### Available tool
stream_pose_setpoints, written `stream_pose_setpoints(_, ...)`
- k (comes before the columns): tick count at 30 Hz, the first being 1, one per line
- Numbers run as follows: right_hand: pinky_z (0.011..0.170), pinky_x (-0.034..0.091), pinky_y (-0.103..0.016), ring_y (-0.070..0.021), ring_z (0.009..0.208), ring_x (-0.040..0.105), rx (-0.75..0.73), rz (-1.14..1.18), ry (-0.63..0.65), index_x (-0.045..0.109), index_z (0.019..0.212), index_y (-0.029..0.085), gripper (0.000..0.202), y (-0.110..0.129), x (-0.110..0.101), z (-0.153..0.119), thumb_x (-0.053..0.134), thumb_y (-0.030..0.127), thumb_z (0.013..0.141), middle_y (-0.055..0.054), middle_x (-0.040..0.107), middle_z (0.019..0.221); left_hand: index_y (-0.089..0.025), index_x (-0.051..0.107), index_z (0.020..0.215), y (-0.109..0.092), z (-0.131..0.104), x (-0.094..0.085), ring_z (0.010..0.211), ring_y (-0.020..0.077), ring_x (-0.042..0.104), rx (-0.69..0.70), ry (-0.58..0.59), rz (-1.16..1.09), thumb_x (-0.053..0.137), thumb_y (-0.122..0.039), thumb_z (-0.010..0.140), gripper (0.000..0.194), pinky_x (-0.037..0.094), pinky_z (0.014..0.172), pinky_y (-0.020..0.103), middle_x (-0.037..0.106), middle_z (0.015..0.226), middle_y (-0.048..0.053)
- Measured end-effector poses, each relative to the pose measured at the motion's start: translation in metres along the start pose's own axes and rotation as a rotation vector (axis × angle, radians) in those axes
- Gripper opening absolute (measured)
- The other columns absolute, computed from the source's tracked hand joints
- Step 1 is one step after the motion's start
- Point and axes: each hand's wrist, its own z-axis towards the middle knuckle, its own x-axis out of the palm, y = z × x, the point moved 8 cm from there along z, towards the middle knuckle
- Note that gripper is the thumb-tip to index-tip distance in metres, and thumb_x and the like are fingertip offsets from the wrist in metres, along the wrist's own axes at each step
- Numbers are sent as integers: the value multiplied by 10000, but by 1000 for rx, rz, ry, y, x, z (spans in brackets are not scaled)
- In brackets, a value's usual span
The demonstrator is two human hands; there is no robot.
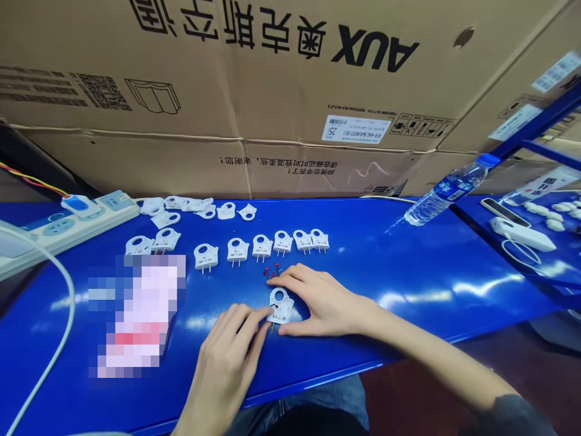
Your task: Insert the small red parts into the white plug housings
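Observation:
A white two-pin plug piece with a round ring opening (282, 312) lies on the blue table between my hands. My left hand (233, 345) has its thumb and index finger closed on the left edge of this plug piece, beside its pins. Spread around the right side is my right hand (322, 303), its thumb near the lower edge and its index finger stretched above the ring. That fingertip is beside a few small red and dark parts (274, 271); whether it touches them I cannot tell.
Several similar plug pieces (262, 247) stand in a row behind, with loose white ring-shaped covers (226, 211) farther back. A power strip (68, 227) and white cable (68, 297) are left, near a pixelated pink item (145, 315). A water bottle (447, 189) leans right, before a large carton (227, 91).

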Motion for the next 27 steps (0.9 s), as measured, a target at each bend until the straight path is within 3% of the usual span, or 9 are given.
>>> stream_pose_setpoints(4, 989, 548, -455, -296, 1233, 613, -19, -16, -1, 578, 1416, 208, 587, 0, -3, 0, 754, 440, 906, -114, 664, 1336, -242, 622, 1227, -3, 2, -3, 815, 150, 638, -27, -13, -31, 542, -242, 1042, 201, 508, 787, 296, 653, 944, 14)
stream_pose_setpoints(7, 999, 541, -459, -289, 1208, 624, 3, -46, -121, 537, 1456, 212, 625, -10, -26, -2, 753, 365, 890, -117, 670, 1340, -230, 593, 1258, -1, 1, -4, 807, 152, 627, -54, -24, -61, 558, -280, 1041, 226, 509, 770, 290, 617, 897, 7)
stream_pose_setpoints(12, 1040, 512, -495, -289, 1143, 635, 112, -196, -363, 607, 1358, 214, 495, -52, -79, -15, 703, 296, 879, -89, 702, 1320, -233, 576, 1275, 1, 0, 0, 802, 155, 620, -65, 8, -58, 553, -322, 1045, 247, 506, 759, 295, 595, 883, 1)
stream_pose_setpoints(16, 1088, 474, -526, -316, 1195, 616, 193, -304, -366, 636, 1353, 196, 476, -89, -101, -28, 660, 297, 888, -92, 708, 1334, -233, 574, 1279, 2, 0, 1, 797, 159, 622, -71, 15, -55, 547, -335, 1046, 255, 502, 761, 302, 596, 883, -1)
stream_pose_setpoints(20, 1106, 464, -528, -321, 1211, 614, 254, -346, -357, 652, 1360, 204, 494, -109, -109, -37, 645, 258, 869, -82, 708, 1343, -234, 589, 1277, 1, 1, 0, 794, 160, 634, -65, 7, -60, 548, -335, 1042, 259, 505, 767, 298, 610, 880, -3)
stream_pose_setpoints(27, 1059, 499, -512, -327, 1182, 625, 311, -365, -244, 664, 1374, 198, 512, -122, -95, -35, 651, 250, 865, -100, 723, 1306, -246, 591, 1284, 2, 1, 0, 796, 170, 634, -89, 14, -65, 538, -353, 1045, 267, 505, 768, 313, 617, 880, -2)
